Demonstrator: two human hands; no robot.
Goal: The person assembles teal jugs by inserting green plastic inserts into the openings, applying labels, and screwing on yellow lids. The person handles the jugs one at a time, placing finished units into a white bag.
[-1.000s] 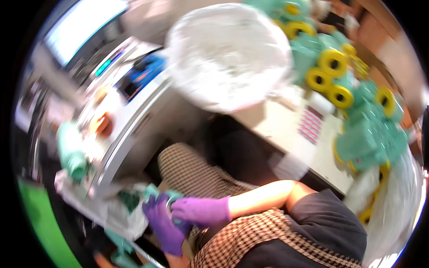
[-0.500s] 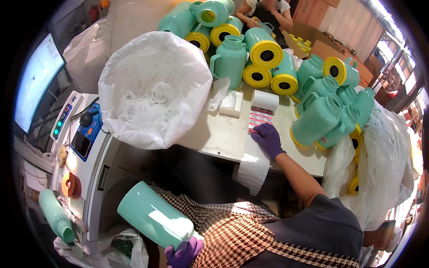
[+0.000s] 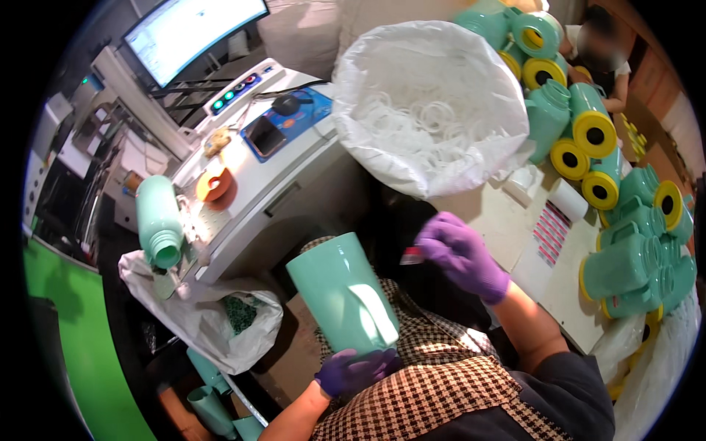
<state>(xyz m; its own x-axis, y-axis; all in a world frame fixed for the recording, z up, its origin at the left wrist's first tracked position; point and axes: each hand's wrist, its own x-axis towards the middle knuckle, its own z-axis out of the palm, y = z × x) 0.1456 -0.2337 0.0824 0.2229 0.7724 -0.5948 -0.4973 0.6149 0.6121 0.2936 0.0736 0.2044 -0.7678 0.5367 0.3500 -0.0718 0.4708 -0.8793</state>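
My left hand point(image 3: 357, 373) in a purple glove supports a teal thermos jug shell point(image 3: 331, 283) at its lower end, on my lap. The shell lies tilted, its wide end up and away from me and its handle point(image 3: 373, 314) facing up. To the right of it hangs my right hand point(image 3: 467, 257), also gloved in purple, its fingers pinched on a small red and white sticker label point(image 3: 412, 255). The label is apart from the shell. On the table beyond lies a label strip point(image 3: 551, 234) with red labels, unrolling from a white roll point(image 3: 568, 200).
A white-lined tub point(image 3: 434, 184) of clear plastic rings stands on the table. Several teal jugs with yellow bases point(image 3: 594, 134) crowd the right side. At left are a counter with orange tape point(image 3: 213, 184), a phone point(image 3: 265, 137), another teal shell point(image 3: 158, 217) and a white sack point(image 3: 213, 334).
My right hand has left the label strip and come toward the jug shell, bringing a label with it. The view has swung left. My left hand still holds the shell, which now stands steeper.
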